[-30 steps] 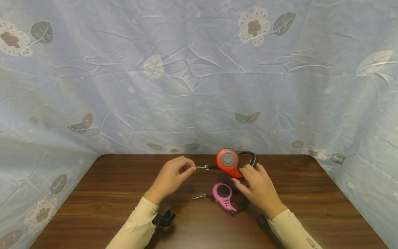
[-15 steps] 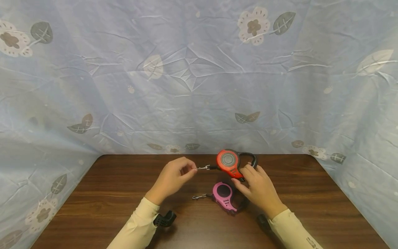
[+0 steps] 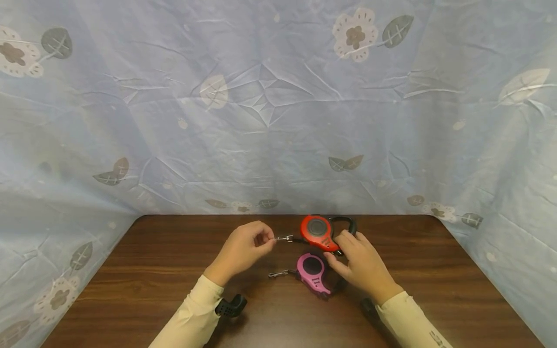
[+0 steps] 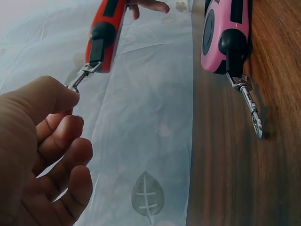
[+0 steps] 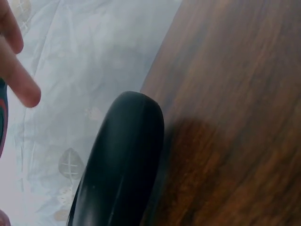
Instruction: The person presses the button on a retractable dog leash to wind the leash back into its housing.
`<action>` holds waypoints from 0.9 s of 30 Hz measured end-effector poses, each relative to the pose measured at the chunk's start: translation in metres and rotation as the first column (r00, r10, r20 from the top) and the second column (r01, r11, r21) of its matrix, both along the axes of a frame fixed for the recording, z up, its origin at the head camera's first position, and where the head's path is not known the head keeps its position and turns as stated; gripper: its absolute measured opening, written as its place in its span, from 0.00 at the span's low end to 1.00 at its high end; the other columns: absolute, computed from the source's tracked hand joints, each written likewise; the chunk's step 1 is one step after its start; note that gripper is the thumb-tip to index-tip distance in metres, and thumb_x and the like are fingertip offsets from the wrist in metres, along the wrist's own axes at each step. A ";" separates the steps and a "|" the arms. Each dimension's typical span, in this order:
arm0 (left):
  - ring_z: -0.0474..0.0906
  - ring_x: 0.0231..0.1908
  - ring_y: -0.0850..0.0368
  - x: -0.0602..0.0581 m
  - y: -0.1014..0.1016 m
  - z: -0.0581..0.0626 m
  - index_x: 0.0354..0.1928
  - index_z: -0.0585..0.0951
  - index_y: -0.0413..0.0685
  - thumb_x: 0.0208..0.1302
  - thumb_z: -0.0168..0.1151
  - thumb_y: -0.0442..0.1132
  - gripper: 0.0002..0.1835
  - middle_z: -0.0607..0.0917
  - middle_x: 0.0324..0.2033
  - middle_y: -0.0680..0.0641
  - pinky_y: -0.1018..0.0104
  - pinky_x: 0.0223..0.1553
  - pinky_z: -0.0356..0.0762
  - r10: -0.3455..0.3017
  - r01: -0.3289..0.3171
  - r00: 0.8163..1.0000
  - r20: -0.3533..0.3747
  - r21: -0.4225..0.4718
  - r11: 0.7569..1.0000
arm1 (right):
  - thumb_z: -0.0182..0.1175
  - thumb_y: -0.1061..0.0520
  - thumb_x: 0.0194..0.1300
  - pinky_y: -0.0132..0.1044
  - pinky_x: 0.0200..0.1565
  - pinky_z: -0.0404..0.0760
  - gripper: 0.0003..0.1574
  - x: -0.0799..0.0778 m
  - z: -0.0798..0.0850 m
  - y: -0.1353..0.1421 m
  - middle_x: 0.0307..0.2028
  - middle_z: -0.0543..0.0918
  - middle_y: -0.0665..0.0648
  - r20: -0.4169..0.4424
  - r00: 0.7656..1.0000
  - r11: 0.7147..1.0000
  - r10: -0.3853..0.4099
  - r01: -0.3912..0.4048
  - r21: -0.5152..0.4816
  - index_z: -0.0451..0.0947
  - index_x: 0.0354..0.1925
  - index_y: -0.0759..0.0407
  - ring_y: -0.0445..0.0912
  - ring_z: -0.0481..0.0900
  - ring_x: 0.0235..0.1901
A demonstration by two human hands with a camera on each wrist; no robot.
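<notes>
A red retractable dog leash (image 3: 316, 228) with a grey round centre and black loop handle is held over the far part of the table. My right hand (image 3: 359, 263) grips it by the lower end, where case and handle meet. Between thumb and forefinger, my left hand (image 3: 243, 249) pinches the leash's metal snap hook (image 3: 285, 238); the hook's tip is hidden by those fingers. In the left wrist view the hook hangs off the black cord stop (image 4: 97, 49) at the case mouth. A pink retractable dog leash (image 3: 311, 273) lies nearer on the table, its snap hook (image 3: 278, 274) pointing left.
The brown wooden table (image 3: 174, 290) ends at a pale blue floral cloth (image 3: 270, 145) hanging behind and at the sides. A black handle (image 5: 122, 160) fills the middle of the right wrist view, close to the tabletop. Black wrist mount (image 3: 230, 306) sits on the left sleeve.
The red leash's case has sunk slightly and shifted a little left, tilting flatter. Its hook has dropped a little too, still pinched by the left hand. The pink leash stays put.
</notes>
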State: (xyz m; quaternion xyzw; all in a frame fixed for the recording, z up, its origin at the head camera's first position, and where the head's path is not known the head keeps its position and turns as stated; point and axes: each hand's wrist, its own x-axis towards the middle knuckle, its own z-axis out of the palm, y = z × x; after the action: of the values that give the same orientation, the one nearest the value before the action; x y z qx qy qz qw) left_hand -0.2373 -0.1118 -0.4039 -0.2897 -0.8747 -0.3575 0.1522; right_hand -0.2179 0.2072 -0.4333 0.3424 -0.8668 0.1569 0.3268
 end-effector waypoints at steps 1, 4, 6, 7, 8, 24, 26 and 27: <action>0.75 0.30 0.64 0.000 0.000 -0.001 0.34 0.82 0.59 0.65 0.71 0.39 0.06 0.78 0.29 0.63 0.69 0.33 0.76 0.004 -0.004 1.000 0.002 -0.009 1.000 | 0.56 0.44 0.72 0.41 0.45 0.70 0.14 0.001 0.000 0.000 0.31 0.68 0.44 0.013 1.000 1.000 0.010 -0.010 0.000 0.71 0.36 0.51 0.40 0.63 0.32; 0.75 0.30 0.63 0.000 0.001 -0.002 0.34 0.81 0.60 0.66 0.71 0.40 0.06 0.78 0.30 0.63 0.68 0.33 0.75 0.018 -0.018 1.000 -0.001 -0.020 1.000 | 0.59 0.51 0.62 0.42 0.50 0.71 0.08 0.002 0.001 -0.001 0.33 0.69 0.45 0.051 0.998 0.999 0.048 -0.048 -0.002 0.73 0.38 0.51 0.41 0.66 0.35; 0.75 0.29 0.61 0.000 0.001 -0.002 0.33 0.81 0.60 0.66 0.70 0.40 0.07 0.77 0.29 0.63 0.68 0.32 0.74 0.032 -0.032 0.999 -0.006 -0.017 0.999 | 0.58 0.54 0.61 0.42 0.53 0.70 0.09 0.003 0.002 -0.001 0.35 0.70 0.45 0.067 0.995 0.998 0.069 -0.069 0.005 0.73 0.41 0.52 0.42 0.67 0.37; 0.75 0.29 0.61 0.000 0.001 -0.003 0.33 0.81 0.60 0.66 0.70 0.40 0.07 0.77 0.29 0.63 0.68 0.32 0.74 0.041 -0.041 0.999 -0.010 -0.015 0.999 | 0.57 0.54 0.62 0.42 0.54 0.70 0.09 0.003 0.003 -0.001 0.35 0.70 0.45 0.070 0.995 0.997 0.073 -0.074 0.013 0.74 0.42 0.53 0.42 0.68 0.38; 0.76 0.29 0.60 0.000 0.001 -0.002 0.33 0.81 0.59 0.66 0.70 0.40 0.07 0.78 0.29 0.63 0.68 0.32 0.74 0.050 -0.050 0.999 -0.013 -0.010 0.999 | 0.57 0.55 0.64 0.42 0.53 0.70 0.08 0.003 0.004 -0.002 0.36 0.70 0.45 0.073 0.995 0.997 0.071 -0.073 0.024 0.74 0.43 0.53 0.41 0.67 0.37; 0.76 0.32 0.60 -0.014 0.000 -0.018 0.33 0.81 0.59 0.69 0.69 0.44 0.07 0.78 0.29 0.61 0.66 0.36 0.74 0.133 -0.132 0.988 0.084 -0.009 0.991 | 0.64 0.51 0.74 0.44 0.51 0.75 0.14 -0.011 -0.004 0.004 0.42 0.73 0.44 0.190 0.982 0.991 0.020 -0.044 0.123 0.75 0.53 0.52 0.40 0.71 0.39; 0.75 0.31 0.60 -0.018 0.000 -0.021 0.32 0.80 0.59 0.68 0.70 0.43 0.07 0.78 0.29 0.61 0.65 0.35 0.74 0.149 -0.147 0.985 0.084 -0.022 0.989 | 0.63 0.50 0.75 0.43 0.50 0.77 0.14 -0.015 -0.008 0.005 0.43 0.73 0.44 0.194 0.981 0.989 0.018 -0.046 0.141 0.76 0.54 0.52 0.40 0.72 0.39; 0.75 0.31 0.60 -0.020 0.001 -0.023 0.32 0.80 0.59 0.68 0.70 0.43 0.07 0.78 0.29 0.61 0.65 0.35 0.73 0.154 -0.152 0.984 0.084 -0.031 0.988 | 0.63 0.50 0.75 0.42 0.48 0.78 0.14 -0.018 -0.009 0.006 0.43 0.73 0.44 0.198 0.980 0.988 0.019 -0.048 0.147 0.76 0.54 0.51 0.39 0.72 0.38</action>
State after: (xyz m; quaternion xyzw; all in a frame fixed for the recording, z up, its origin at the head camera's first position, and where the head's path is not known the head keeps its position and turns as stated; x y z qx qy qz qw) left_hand -0.2569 -0.1111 -0.4264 -0.2075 -0.9044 -0.3464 0.1377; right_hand -0.2357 0.2127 -0.4427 0.3636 -0.8983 0.1292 0.2100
